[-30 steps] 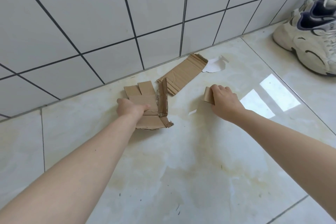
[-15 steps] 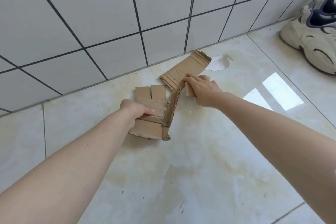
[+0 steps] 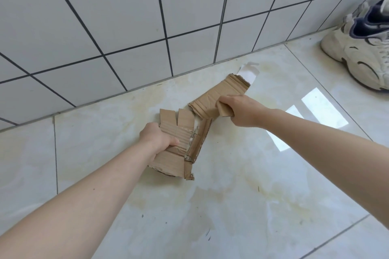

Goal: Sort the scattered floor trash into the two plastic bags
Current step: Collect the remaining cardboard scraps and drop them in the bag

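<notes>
Cardboard pieces (image 3: 176,145) in hands — sneaker (image 3: 362,52) nearby

White sneaker (image 3: 362,52), tiled wall (image 3: 126,27), glossy floor (image 3: 231,206)

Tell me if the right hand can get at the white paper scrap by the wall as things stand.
Probably yes, but not freely: the right hand already holds a small cardboard piece, and the long cardboard strip lies between it and the white paper scrap, covering its near edge.

The sneaker (image 3: 362,48) is cut off by the right edge; cardboard (image 3: 221,96) partly hides the white paper scrap (image 3: 249,73).
</notes>
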The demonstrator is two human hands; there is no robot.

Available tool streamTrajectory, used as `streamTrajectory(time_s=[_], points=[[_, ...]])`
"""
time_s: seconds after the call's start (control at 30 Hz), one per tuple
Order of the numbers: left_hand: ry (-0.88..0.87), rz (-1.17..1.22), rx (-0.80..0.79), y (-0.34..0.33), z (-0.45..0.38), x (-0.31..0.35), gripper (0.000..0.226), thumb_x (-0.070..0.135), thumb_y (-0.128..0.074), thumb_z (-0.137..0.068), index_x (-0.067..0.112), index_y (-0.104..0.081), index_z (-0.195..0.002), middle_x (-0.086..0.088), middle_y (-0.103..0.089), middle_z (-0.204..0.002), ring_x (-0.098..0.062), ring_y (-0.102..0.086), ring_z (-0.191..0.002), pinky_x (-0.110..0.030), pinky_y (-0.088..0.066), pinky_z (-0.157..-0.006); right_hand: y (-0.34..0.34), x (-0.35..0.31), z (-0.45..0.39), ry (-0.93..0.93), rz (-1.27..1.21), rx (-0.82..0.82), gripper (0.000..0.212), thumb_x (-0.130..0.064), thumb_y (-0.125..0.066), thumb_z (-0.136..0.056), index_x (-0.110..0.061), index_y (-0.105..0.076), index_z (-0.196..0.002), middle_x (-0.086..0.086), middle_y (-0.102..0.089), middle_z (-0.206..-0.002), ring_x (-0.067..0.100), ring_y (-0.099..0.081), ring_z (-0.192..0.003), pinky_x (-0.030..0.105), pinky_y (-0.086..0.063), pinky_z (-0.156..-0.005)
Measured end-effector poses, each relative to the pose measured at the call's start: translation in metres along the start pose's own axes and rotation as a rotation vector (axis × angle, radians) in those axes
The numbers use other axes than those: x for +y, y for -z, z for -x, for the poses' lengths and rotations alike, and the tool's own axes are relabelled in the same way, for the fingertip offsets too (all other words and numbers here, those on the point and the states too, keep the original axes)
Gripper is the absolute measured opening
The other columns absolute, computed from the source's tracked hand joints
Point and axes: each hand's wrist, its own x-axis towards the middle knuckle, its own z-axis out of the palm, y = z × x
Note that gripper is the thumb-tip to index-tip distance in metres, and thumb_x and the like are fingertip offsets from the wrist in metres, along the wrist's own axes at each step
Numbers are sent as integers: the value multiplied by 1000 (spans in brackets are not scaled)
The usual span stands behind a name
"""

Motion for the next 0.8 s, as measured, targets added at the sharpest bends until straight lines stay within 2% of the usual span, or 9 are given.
streamTrajectory(time_s=[0.1, 0.17, 0.27, 0.37, 0.43, 0.5, 0.63, 0.73, 0.8], points=[[-3, 11, -12, 4, 3, -7, 43, 16, -88, -60, 14, -64, -95, -8, -68, -99, -28, -64, -93, -41, -55, -85, 3, 1, -1, -23, -18, 123, 28, 6, -43, -71, -14, -45, -91, 2, -51, -82, 32, -52, -86, 42, -45, -67], [-25, -3, -8, 6, 3, -10, 40, 16, -88, -59, 15, -64, -92, -7, -69, -97, -28, -65, -91, -41, -55, -85, 10, 7, -6, -137, -1, 245, 33, 0, -48, -75, -11, -48, -106, 7, -51, -102, 34, -49, -101, 42, -44, -77], [-75, -48, 1, 9, 6, -6, 37, 17, -87, -61, 21, -62, -87, -4, -68, -97, -25, -64, -92, -38, -54, -86, 15, 17, -15, -360, 108, 140, 51, -2, -48, -79, -7, -40, -129, 15, -34, -138, 36, -33, -125, 46, -37, -90], [-140, -93, -28, 10, 10, 2, 40, 15, -86, -61, 23, -66, -95, 0, -70, -96, -22, -65, -93, -37, -54, -87, 11, 25, -24, -377, 179, 2, 51, 1, -47, -80, -6, -37, -129, 10, -25, -144, 34, -21, -136, 49, -35, -95], [-168, -75, -80, 13, 12, 5, 41, 13, -86, -60, 23, -68, -96, 1, -71, -94, -21, -67, -91, -37, -55, -86, 8, 28, -28, -388, 138, -68, 47, 1, -45, -81, -8, -38, -126, 6, -30, -137, 34, -23, -135, 48, -34, -91], [-206, -56, -117, 19, 13, 6, 40, 12, -87, -60, 22, -67, -94, 1, -72, -92, -20, -67, -88, -38, -56, -84, 6, 27, -29, -397, 95, -79, 43, 0, -45, -81, -9, -40, -123, 7, -35, -131, 37, -32, -127, 44, -34, -85], [-333, -69, -108, 29, 22, 10, 43, 15, -86, -60, 20, -63, -96, 2, -72, -89, -18, -68, -85, -36, -56, -80, 3, 24, -15, -312, 175, -45, 57, -4, -49, -79, -15, -39, -134, 14, -36, -136, 39, -37, -116, 44, -43, -90], [-255, -39, -337, 41, 32, 12, 45, 7, -87, -61, 17, -65, -100, -2, -74, -89, -20, -71, -84, -39, -59, -77, -6, 22, 3, -245, 197, -27, 62, -4, -52, -78, -17, -40, -137, 13, -35, -138, 37, -36, -115, 43, -46, -90], [-193, -153, -499, 50, 37, 13, 50, 4, -86, -61, 13, -64, -105, -7, -74, -93, -25, -72, -86, -45, -59, -76, -11, 16, 15, -202, 201, -21, 60, -5, -53, -77, -17, -43, -134, 12, -36, -134, 35, -36, -113, 43, -47, -89]])
